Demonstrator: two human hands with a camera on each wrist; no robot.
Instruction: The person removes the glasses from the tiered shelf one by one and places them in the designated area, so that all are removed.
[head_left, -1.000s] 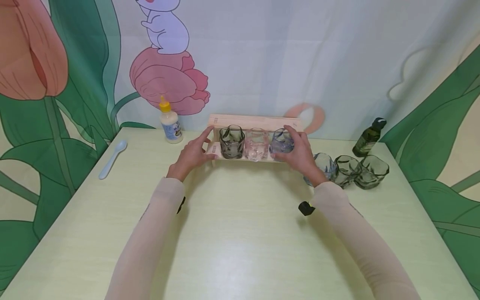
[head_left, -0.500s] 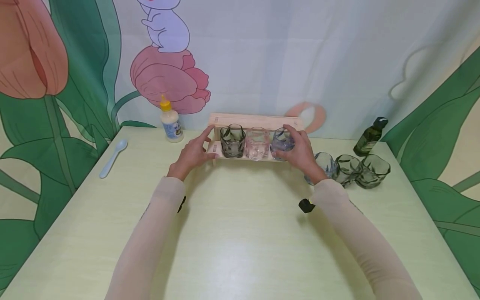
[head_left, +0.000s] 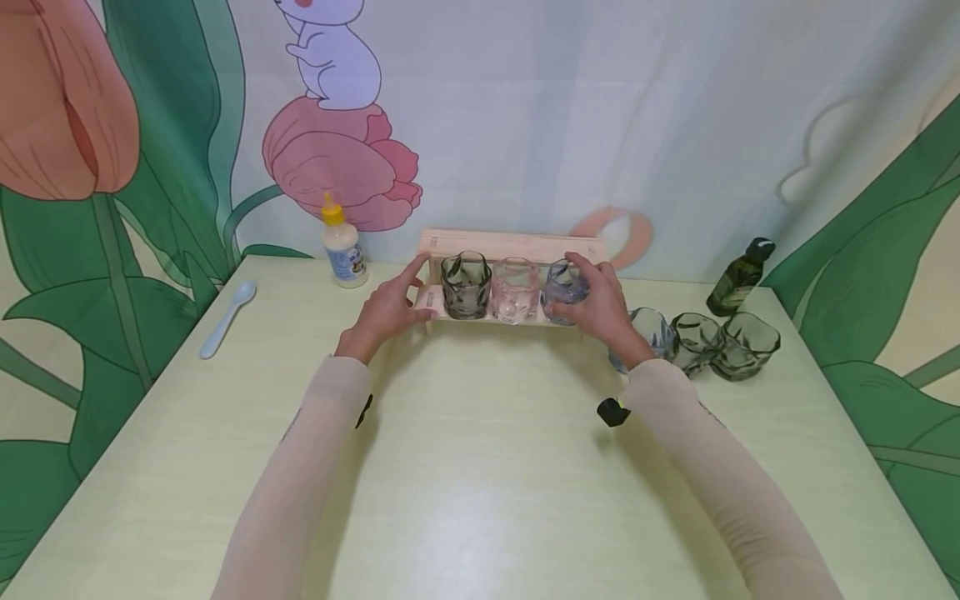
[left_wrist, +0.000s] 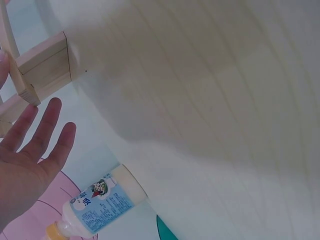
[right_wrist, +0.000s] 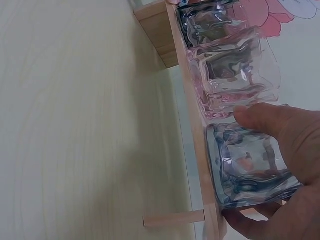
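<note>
Nothing has visibly moved since the earlier frame: my right grip (head_left: 603, 310) pinches the blue glass (head_left: 561, 285) at the three o'clock end of the wooden shelf (head_left: 510, 244), which runs nine to three; my left grip (head_left: 384, 312), spread, touches its nine o'clock end.

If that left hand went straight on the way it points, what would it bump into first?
Probably the wooden rack, at its left end, right by the fingers, though depth is unclear.
</note>
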